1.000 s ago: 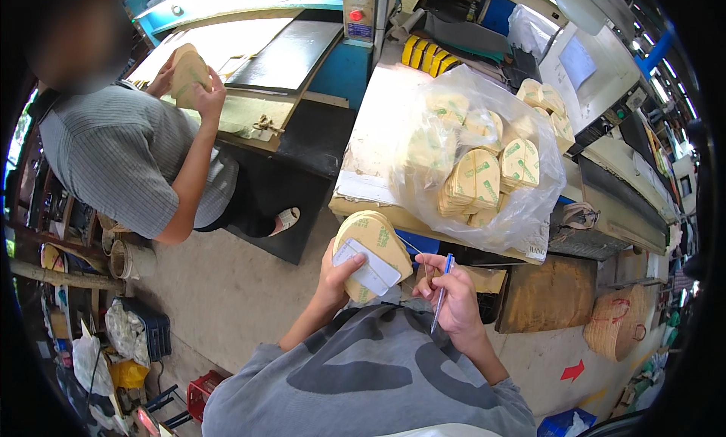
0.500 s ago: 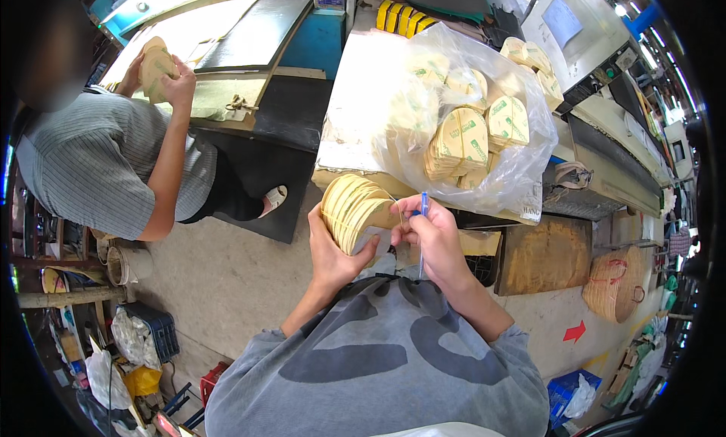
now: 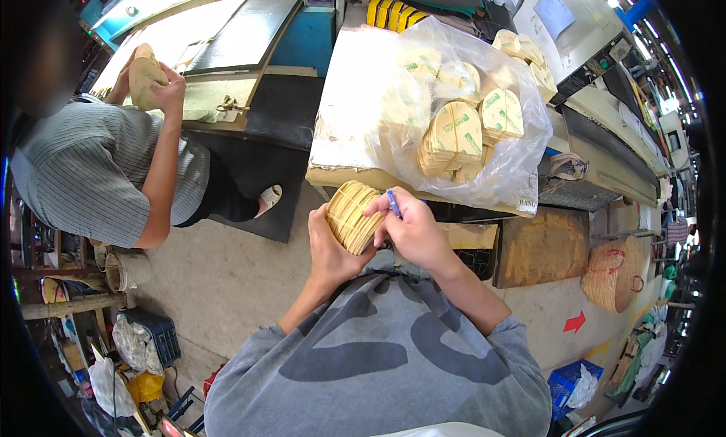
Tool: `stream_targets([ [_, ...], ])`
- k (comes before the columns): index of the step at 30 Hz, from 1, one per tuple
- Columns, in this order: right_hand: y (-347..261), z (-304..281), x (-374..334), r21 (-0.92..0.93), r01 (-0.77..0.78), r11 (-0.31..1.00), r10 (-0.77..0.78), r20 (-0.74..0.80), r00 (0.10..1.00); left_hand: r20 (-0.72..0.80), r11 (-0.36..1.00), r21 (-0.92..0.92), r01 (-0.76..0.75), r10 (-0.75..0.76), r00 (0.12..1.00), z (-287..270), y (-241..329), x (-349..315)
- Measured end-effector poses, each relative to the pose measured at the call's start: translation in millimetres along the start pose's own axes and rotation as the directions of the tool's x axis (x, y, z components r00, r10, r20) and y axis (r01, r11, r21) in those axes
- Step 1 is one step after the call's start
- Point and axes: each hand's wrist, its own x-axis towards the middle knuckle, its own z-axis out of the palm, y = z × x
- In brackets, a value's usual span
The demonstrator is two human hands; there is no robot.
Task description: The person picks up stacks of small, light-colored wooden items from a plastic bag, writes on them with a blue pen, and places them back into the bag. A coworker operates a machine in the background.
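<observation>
Left hand (image 3: 327, 244) fingers wrapped shut around a stack of thin tan pads (image 3: 352, 216), held edge-on in the air in front of the chest, just short of the table (image 3: 344, 127) edge. Right hand (image 3: 412, 229) touching the stack's right side, fingers curled closed with a blue pen (image 3: 393, 203) pinched between them, tip pointing up. On the table right behind the hands: clear plastic bag (image 3: 461, 111) full of more tan pad stacks with green print. Yellow pieces (image 3: 387, 11) at the table's far end. Another person at left in a striped shirt (image 3: 91, 176) holds a similar tan pad (image 3: 144, 74) in both hands over a separate dark workbench (image 3: 257, 81). Woven basket (image 3: 614, 274) on the floor at right.
</observation>
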Motion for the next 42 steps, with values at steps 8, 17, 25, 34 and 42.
stream_targets([
  [8,-7,-8,-2,-0.203,0.156,0.967,-0.183,-0.119,0.976,0.081,0.912,-0.285,0.296,-0.285,0.955,-2,-10,-2],
  [17,20,-46,-5,-0.515,0.22,0.828,-0.123,0.216,0.969,0.589,0.21,-0.699,0.683,-0.373,0.717,-26,2,-3],
  [25,60,-46,-29,0.152,-0.177,0.972,0.127,0.294,0.947,0.651,0.121,-0.703,0.701,-0.287,0.703,-31,-7,-22],
  [34,56,-49,-34,0.17,-0.175,0.97,0.109,0.339,0.935,0.539,0.621,-0.634,0.461,-0.073,0.839,-41,-45,2],
  [42,51,-49,-31,0.118,-0.174,0.978,0.117,0.379,0.918,0.416,0.719,-0.639,0.275,0.022,0.909,-22,-51,12],
])
